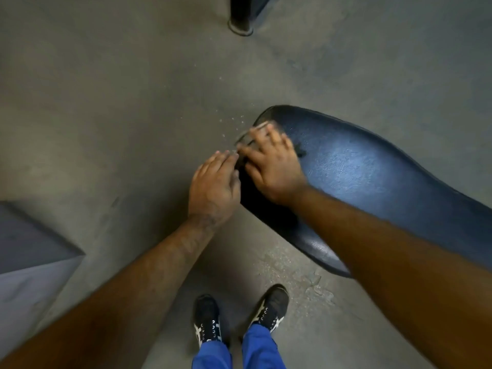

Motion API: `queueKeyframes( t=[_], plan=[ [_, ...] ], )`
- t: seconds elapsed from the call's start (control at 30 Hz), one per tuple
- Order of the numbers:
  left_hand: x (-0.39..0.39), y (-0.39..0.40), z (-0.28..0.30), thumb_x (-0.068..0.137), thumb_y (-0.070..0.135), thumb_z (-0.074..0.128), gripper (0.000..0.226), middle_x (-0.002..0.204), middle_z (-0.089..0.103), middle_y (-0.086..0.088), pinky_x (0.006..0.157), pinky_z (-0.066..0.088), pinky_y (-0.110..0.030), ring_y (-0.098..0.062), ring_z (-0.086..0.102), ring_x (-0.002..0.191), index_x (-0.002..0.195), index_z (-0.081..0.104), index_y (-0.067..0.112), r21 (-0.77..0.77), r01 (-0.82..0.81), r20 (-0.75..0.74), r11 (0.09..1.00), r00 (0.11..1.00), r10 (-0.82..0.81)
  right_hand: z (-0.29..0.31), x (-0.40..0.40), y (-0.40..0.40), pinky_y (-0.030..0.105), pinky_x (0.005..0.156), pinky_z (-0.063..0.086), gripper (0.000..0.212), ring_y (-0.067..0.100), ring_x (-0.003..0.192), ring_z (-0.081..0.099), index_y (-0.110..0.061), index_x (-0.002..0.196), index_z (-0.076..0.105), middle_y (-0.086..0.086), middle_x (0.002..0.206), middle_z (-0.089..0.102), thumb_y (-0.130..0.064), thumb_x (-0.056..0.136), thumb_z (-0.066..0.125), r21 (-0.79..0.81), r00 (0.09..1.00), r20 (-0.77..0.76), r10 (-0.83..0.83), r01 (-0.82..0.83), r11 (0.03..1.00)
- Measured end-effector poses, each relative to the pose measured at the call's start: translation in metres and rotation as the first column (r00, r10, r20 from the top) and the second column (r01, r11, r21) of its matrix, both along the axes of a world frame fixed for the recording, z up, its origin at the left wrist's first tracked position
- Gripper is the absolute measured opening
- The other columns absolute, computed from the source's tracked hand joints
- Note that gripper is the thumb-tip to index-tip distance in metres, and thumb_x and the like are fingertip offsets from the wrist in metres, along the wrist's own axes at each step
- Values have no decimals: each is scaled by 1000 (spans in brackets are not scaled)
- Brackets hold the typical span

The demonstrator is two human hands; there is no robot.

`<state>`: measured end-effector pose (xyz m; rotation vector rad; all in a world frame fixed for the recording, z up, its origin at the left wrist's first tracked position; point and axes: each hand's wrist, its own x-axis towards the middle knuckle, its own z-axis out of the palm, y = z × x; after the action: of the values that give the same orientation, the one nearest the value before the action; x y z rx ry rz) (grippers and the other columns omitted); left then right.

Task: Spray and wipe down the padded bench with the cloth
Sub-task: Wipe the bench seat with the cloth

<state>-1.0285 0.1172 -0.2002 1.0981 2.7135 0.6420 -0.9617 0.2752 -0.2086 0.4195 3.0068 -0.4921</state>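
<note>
The padded bench [372,177] is dark blue and glossy, running from the middle of the view down to the right. My right hand [271,163] lies on its near end with fingers spread, pressing a dark cloth [299,151] against the pad; the hand and the cloth's edge are motion-blurred, and most of the cloth is hidden under the palm. My left hand [214,187] hovers flat beside the bench's left edge with nothing in it, its fingertips close to the right thumb. No spray bottle is in view.
A black round post base [241,25] stands on the grey concrete floor at the top. A grey box corner [34,249] juts in at the left. Small droplets [231,123] speckle the floor beside the bench end. My black shoes [269,310] stand below the bench.
</note>
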Motion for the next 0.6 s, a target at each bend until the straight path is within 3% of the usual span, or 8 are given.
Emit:
queueKeyframes(
  t=[0.07, 0.2, 0.27, 0.33, 0.37, 0.47, 0.5, 0.6],
  plan=[
    [-4, -11, 3, 91, 28, 37, 48, 138, 57, -9, 107, 37, -40, -28, 49, 131, 131, 59, 14, -3, -19, -8, 1000, 1000, 19, 0, 8, 14, 53, 121, 16, 56, 35, 151, 22, -33, 146, 48, 7, 161, 34, -49, 94, 36, 42, 973, -18, 229, -229, 973],
    [3, -28, 8, 91, 29, 36, 52, 142, 53, -9, 110, 33, -40, -27, 44, 136, 137, 54, 10, -4, -76, 33, 997, 997, 76, 1, -6, 4, 54, 122, 14, 54, 36, 153, 16, -35, 146, 48, 7, 163, 29, -45, 94, 38, 19, 982, 16, -189, 189, 982],
    [8, -34, 9, 89, 31, 30, 56, 139, 56, -10, 108, 35, -39, -27, 47, 134, 134, 56, 9, 19, -89, 35, 996, 995, 88, 0, 8, -34, 54, 121, 16, 50, 37, 151, 21, -34, 140, 55, 6, 161, 34, -44, 94, 38, 38, 999, -30, 15, -14, 999],
    [14, -40, 5, 89, 30, 29, 54, 135, 59, -11, 106, 37, -38, -28, 50, 130, 130, 59, 9, 58, -122, 50, 991, 992, 119, -4, 33, -31, 54, 121, 18, 51, 34, 151, 23, -36, 143, 52, 4, 161, 35, -47, 96, 34, 76, 950, -4, 312, -311, 947],
    [16, -42, 5, 90, 28, 30, 52, 134, 60, -11, 105, 38, -39, -28, 50, 130, 129, 59, 9, 66, -139, 66, 988, 989, 134, -3, 33, -16, 55, 121, 18, 53, 34, 151, 22, -37, 145, 48, 5, 162, 33, -48, 96, 33, 94, 942, -3, 337, -335, 938],
    [26, -42, 6, 93, 27, 35, 47, 135, 59, -11, 105, 38, -40, -28, 49, 131, 130, 58, 9, 51, -133, 92, 990, 988, 127, 1, 35, -13, 55, 122, 13, 56, 37, 153, 13, -36, 152, 36, 10, 166, 23, -49, 98, 34, 76, 996, 15, -84, 83, 994],
    [29, -42, 6, 93, 29, 35, 48, 135, 59, -11, 104, 39, -41, -28, 50, 130, 129, 59, 9, 51, -127, 84, 991, 989, 122, 0, 45, -33, 55, 123, 12, 55, 38, 153, 12, -36, 153, 36, 10, 166, 21, -49, 98, 35, 71, 991, 17, -131, 130, 989],
    [35, -39, 6, 93, 32, 36, 48, 134, 59, -12, 105, 40, -42, -29, 50, 130, 129, 58, 9, 60, -125, 80, 990, 990, 120, -8, 98, -64, 53, 124, 10, 48, 35, 153, 14, -38, 148, 44, 6, 166, 23, -46, 101, 37, 152, 962, 6, 274, -272, 950]
  ],
)
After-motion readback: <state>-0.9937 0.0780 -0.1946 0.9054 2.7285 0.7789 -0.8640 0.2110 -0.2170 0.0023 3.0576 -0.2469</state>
